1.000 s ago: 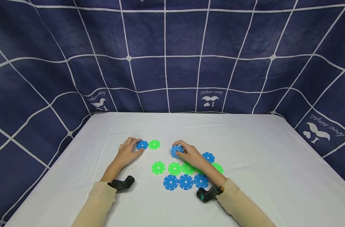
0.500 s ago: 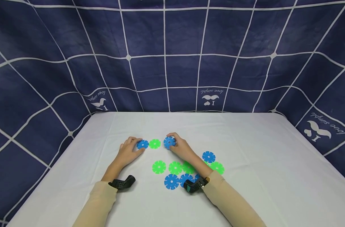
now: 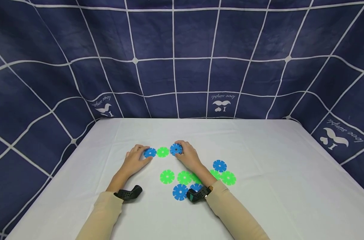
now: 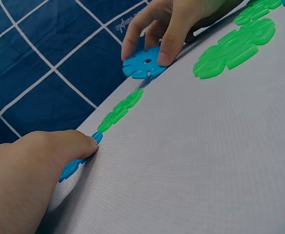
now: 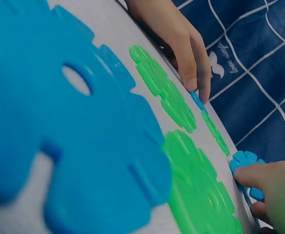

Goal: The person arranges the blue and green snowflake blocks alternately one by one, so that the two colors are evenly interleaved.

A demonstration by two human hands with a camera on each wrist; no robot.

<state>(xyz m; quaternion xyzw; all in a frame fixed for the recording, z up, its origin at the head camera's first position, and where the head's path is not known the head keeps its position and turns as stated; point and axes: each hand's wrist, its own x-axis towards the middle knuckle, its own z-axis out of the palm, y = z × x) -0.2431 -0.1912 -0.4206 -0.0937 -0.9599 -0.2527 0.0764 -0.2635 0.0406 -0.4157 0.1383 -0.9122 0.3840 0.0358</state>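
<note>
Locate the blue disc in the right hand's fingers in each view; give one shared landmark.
Head: blue disc, a little below centre.
Left wrist: blue disc, upper centre.
Right wrist: blue disc, lower right, partly covered.
Shared landmark: the green disc in line between it and the left hand.

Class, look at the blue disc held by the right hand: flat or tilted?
Tilted: in the left wrist view, the blue disc shows its face broadly, while the green disc beside it looks thin and flat.
</note>
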